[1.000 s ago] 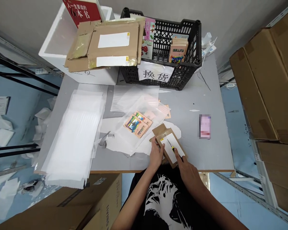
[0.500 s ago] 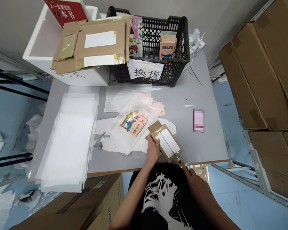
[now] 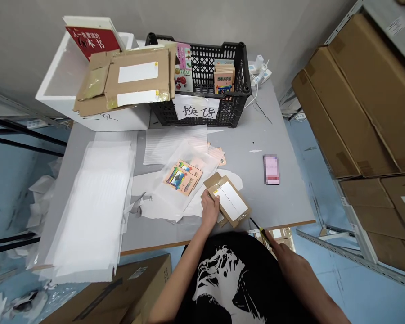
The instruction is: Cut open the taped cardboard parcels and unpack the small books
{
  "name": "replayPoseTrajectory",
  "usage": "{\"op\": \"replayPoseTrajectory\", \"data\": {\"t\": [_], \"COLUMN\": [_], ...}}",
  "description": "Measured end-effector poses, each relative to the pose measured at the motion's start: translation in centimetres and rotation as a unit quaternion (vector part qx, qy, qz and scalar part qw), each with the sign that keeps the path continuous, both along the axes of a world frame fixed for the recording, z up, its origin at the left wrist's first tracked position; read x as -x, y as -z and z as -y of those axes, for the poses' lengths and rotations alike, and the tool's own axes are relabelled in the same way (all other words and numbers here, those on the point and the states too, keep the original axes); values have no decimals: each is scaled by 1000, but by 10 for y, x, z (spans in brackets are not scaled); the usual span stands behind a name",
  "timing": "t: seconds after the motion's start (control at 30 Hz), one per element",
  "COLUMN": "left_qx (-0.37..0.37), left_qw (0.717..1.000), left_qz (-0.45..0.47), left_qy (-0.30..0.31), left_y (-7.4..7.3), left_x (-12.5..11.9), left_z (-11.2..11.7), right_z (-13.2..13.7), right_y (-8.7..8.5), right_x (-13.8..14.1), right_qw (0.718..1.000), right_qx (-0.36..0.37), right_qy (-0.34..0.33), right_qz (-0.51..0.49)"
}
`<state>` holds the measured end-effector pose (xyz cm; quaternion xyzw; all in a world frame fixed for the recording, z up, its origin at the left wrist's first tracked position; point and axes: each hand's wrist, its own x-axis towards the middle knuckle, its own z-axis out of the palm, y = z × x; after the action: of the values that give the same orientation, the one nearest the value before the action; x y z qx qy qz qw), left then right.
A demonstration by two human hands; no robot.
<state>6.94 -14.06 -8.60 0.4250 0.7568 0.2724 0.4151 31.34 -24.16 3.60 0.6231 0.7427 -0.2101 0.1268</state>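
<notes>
My left hand (image 3: 209, 209) grips the left edge of a small flat cardboard package (image 3: 245, 217), its thumb on top. A white label (image 3: 230, 200) with a thin dark line along it covers most of the package's face. In my right hand (image 3: 288, 258) is a utility knife (image 3: 263, 231) with a yellow-and-black handle. Its thin dark blade points up-left, the tip just off the package's lower right corner. Left of the package, small orange booklets (image 3: 182, 180) lie on white foam wrapping (image 3: 168, 198).
A stack of white foam sheets (image 3: 94, 202) covers the table's left side. At the back stand a black crate (image 3: 236, 105) with books and a white foam box (image 3: 121, 121) topped by flattened cardboard (image 3: 138, 76). A phone (image 3: 272, 169) lies right. Large cartons (image 3: 357, 99) stand beyond the table.
The knife has come away from the package toward the lower right with my right hand. My left hand still grips the package. The view has shifted slightly.
</notes>
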Motion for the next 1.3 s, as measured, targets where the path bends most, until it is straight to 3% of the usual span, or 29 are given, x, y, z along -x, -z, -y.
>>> {"op": "replayPoseTrajectory", "data": {"t": [0.07,0.1,0.17,0.23,0.33,0.4,0.5,0.6,0.73,0.87,0.97,1.03,1.1,1.3], "left_qx": [-63,-102,-160,-156,-80,-59,-116,-180,-179,-168,-178,-169,-140,-58], "left_qw": [992,978,924,865,830,822,807,806,836,855,864,864,863,855], "left_qz": [-71,-93,-86,-40,22,53,32,-117,-294,-332,-345,-351,-348,-354], "left_qy": [82,156,337,475,552,564,579,552,427,362,320,319,338,374], "left_y": [-12,-19,-34,-46,-51,-47,-39,-36,-41,-66,-96,-105,-98,-27], "left_x": [9,13,19,18,5,-3,3,27,51,51,55,62,70,68], "left_z": [-8,-14,-32,-52,-79,-89,-91,-82,-68,-61,-61,-62,-63,-56], "right_z": [-5,-9,-17,-25,-38,-46,-55,-64,-86,-114,-128,-135,-140,-151], "right_y": [-6,-8,-5,4,22,29,27,20,21,20,7,0,-1,36], "right_x": [-15,-20,-25,-24,-14,-9,-7,-7,2,12,11,7,7,23], "right_qw": [996,990,975,961,942,926,907,901,905,897,880,876,879,891], "right_qx": [-19,-30,-44,-42,-21,-15,-24,-26,-18,15,17,16,22,104], "right_qy": [69,108,172,209,242,264,283,281,249,222,239,246,237,180], "right_qz": [-60,-89,-136,-174,-231,-269,-311,-331,-345,-382,-410,-415,-413,-403]}}
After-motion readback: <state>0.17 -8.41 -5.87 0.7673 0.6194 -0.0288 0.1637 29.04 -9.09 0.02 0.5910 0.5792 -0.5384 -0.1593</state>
